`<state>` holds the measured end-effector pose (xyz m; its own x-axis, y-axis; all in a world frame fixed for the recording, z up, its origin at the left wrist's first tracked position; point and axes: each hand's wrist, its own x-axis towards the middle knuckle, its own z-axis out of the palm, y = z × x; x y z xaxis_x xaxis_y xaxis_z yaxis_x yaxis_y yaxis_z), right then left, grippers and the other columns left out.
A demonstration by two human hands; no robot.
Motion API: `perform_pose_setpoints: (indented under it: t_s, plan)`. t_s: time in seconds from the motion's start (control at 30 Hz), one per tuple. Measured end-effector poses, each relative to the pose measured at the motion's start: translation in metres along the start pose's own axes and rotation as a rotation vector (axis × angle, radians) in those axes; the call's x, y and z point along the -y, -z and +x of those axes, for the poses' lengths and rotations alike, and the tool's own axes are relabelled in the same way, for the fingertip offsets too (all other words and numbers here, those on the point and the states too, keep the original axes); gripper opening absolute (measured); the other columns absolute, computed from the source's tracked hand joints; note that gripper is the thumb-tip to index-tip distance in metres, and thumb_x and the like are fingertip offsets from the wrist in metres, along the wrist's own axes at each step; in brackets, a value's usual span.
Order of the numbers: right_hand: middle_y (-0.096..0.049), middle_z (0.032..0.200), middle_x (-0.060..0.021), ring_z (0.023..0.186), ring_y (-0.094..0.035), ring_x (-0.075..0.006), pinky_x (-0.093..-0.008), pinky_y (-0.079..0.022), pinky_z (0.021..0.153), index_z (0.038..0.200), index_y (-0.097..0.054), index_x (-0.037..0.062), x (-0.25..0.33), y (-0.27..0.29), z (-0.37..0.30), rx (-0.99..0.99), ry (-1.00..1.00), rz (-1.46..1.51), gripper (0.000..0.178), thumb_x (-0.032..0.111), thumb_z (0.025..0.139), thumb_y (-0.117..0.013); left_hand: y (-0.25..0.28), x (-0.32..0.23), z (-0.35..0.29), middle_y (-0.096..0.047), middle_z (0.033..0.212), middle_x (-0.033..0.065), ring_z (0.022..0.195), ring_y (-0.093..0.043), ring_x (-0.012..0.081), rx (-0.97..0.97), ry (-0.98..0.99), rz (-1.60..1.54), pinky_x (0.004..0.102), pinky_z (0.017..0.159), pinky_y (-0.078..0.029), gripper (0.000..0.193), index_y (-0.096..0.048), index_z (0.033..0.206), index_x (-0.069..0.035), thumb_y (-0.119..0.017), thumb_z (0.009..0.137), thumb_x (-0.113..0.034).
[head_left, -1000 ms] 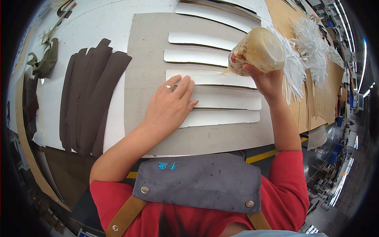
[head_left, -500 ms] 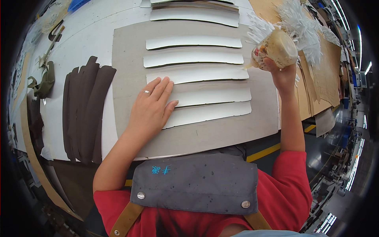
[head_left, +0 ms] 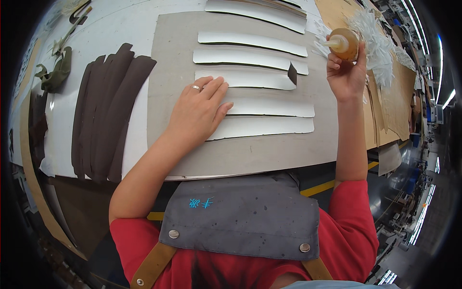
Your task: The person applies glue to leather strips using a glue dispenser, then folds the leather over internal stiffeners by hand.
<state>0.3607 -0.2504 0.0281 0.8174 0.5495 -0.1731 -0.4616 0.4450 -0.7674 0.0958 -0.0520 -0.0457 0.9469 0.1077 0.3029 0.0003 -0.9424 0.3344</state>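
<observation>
My right hand (head_left: 347, 77) is closed around a squeeze bottle (head_left: 347, 47) of amber contents, fingers wrapped about its body, and I hold it raised past the right ends of the white strips, its pale nozzle (head_left: 334, 43) tipped toward the left. My left hand (head_left: 195, 113) grips nothing; it lies flat, palm down, thumb held away from the fingers, with the fingertips on the left part of the middle strip (head_left: 260, 79) — third of five spread in a column on the grey board (head_left: 240, 156). That strip's right end is turned up, showing a dark underside (head_left: 293, 74). Two strips lie beyond it, and two nearer me, the nearest pair partly under my hand at the left. Farther off, more strips sit in a pile (head_left: 255, 13). To my left are dark brown strips (head_left: 108, 115) on the white tabletop (head_left: 144, 29), with an olive scrap (head_left: 57, 72) beyond; to my right, a white fringed bundle (head_left: 370, 43) lies over brown cardboard (head_left: 402, 101).
</observation>
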Motion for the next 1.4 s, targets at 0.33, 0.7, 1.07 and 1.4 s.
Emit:
perform_pose_setpoints:
  t_s: [0.33, 0.7, 1.07, 1.4]
  plan:
    - [-0.065, 0.094, -0.0055, 0.076, -0.063, -0.0140, -0.0272, -0.051, 0.056, 0.116, -0.053, 0.0018, -0.078, -0.065, -0.029, 0.416, 0.243, -0.537, 0.042, 0.032, 0.090, -0.065, 0.029, -0.016, -0.022, -0.056, 0.121, 0.0137, 0.115, -0.051, 0.0294, 0.094, 0.112, -0.119, 0.0403, 0.096, -0.041, 0.035, -0.057, 0.117, 0.002, -0.060, 0.088, -0.017]
    - [-0.065, 0.108, -0.0087, 0.097, -0.064, -0.0205, -0.0316, -0.050, 0.084, 0.120, -0.054, 0.0015, -0.128, -0.089, -0.033, 0.692, 0.613, -0.966, 0.057, 0.020, 0.074, -0.083, 0.007, -0.030, -0.048, -0.054, 0.125, 0.0105, 0.119, -0.049, 0.0276, -0.020, 0.092, -0.056, 0.0410, 0.096, -0.041, 0.041, -0.057, 0.119, 0.002, -0.064, 0.085, -0.019]
    - [-0.065, 0.111, -0.0109, 0.102, -0.064, -0.0224, -0.0338, -0.050, 0.088, 0.122, -0.052, -0.0001, -0.091, -0.060, -0.042, 0.626, 0.717, -1.144, 0.067, 0.024, 0.069, -0.086, 0.007, -0.029, -0.048, -0.055, 0.125, 0.0097, 0.119, -0.050, 0.0273, -0.018, 0.090, -0.043, 0.0403, 0.096, -0.040, 0.038, -0.057, 0.119, 0.001, -0.063, 0.086, -0.018]
    - [-0.067, 0.108, -0.0103, 0.100, -0.065, -0.0205, -0.0320, -0.051, 0.087, 0.117, -0.058, -0.0006, -0.046, -0.006, -0.059, 0.409, 0.694, -1.212, 0.056, 0.019, 0.071, -0.085, 0.012, -0.031, -0.045, -0.058, 0.122, 0.0102, 0.117, -0.051, 0.0282, 0.005, 0.082, 0.016, 0.0405, 0.097, -0.040, 0.034, -0.058, 0.119, -0.001, -0.059, 0.089, -0.017]
